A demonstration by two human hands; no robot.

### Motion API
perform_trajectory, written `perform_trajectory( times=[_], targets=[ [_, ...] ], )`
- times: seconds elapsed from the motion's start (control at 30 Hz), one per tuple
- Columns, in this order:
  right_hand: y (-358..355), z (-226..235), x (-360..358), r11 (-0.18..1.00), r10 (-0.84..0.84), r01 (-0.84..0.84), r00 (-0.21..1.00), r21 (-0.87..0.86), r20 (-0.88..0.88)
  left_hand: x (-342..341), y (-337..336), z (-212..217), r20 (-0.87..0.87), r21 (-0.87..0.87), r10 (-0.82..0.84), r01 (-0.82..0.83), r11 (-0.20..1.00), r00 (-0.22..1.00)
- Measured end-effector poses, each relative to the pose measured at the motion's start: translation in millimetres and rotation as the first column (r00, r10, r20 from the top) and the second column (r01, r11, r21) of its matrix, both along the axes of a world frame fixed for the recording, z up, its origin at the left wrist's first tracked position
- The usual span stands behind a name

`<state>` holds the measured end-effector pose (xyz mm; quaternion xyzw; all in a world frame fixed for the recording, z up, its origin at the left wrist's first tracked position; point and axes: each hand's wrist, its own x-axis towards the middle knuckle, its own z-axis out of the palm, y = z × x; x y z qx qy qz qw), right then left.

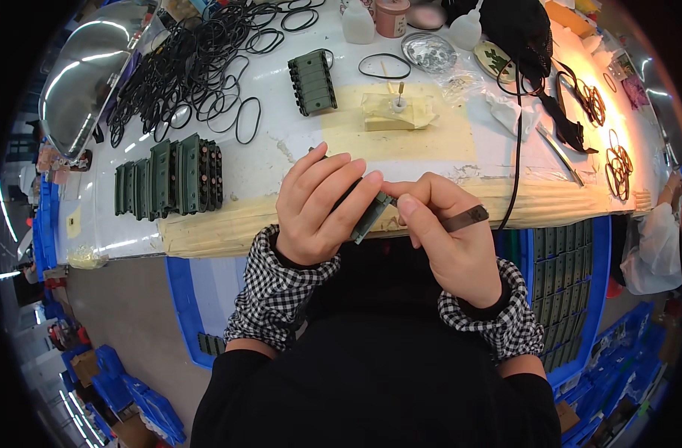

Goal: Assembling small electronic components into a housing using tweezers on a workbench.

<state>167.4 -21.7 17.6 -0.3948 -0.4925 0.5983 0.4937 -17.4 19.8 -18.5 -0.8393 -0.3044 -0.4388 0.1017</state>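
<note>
Item in hand: one olive-green, moulded, plastic-looking piece (370, 219), tilted, held up before me just off the near edge of the table, its far part covered by my fingers. Left hand (318, 213): fingers curled over the piece, gripping it; thumb hidden. Right hand (454, 250): thumb and forefinger pinched together at the piece's right-hand end, with a flat, dark brown-grey strip (466, 218) lodged in the same hand; its working end, if any, is out of sight. Step, as I judge it: close handwork on that end, trimming or fitting, I cannot tell which. Next move, by my estimate: calls for a steady left grip and small, controlled pressure from the right fingertips. Just beyond: a yellow taped block (388, 120) bearing a small whitish cup (398, 104). Farther off: one ribbed green assembly (312, 82), standing apart; to the left, a row of similar green assemblies (168, 179), and behind it a tangled heap of thin black loops (184, 75). Below the table, right: a blue plastic tray (601, 272) with ranks of green pieces.
</note>
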Motion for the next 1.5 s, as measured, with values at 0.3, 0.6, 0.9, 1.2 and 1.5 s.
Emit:
perform_trajectory(
  times=[0.3, 0.6, 0.9, 1.2, 1.5],
  targets=[
    [-3, -2, -4, 0.990, -0.028, 0.007, 0.989, 0.140, 0.143, 1, 1, -2, 0.226, -0.208, -0.064, 0.112, 0.972, 0.972],
    [7, 14, -15, 0.755, -0.336, 0.085, 0.902, 0.650, 0.271, 14, -23, 6, 0.944, -0.251, 0.274, 0.941, 0.229, 0.185],
    [6, 20, -12, 0.797, -0.288, 0.066, 0.915, 0.600, 0.282, 18, -25, 6, 0.938, -0.276, 0.275, 0.934, 0.228, 0.210],
    [6, 16, -6, 0.968, -0.145, 0.098, 0.970, 0.232, 0.195, 8, -9, 10, 0.224, -0.181, 0.055, -0.014, 0.983, 0.973],
    [1, 9, 0, 0.989, -0.042, 0.026, 0.993, 0.146, 0.112, 9, -9, 2, 0.266, -0.178, -0.009, 0.058, 0.982, 0.964]
  ],
)
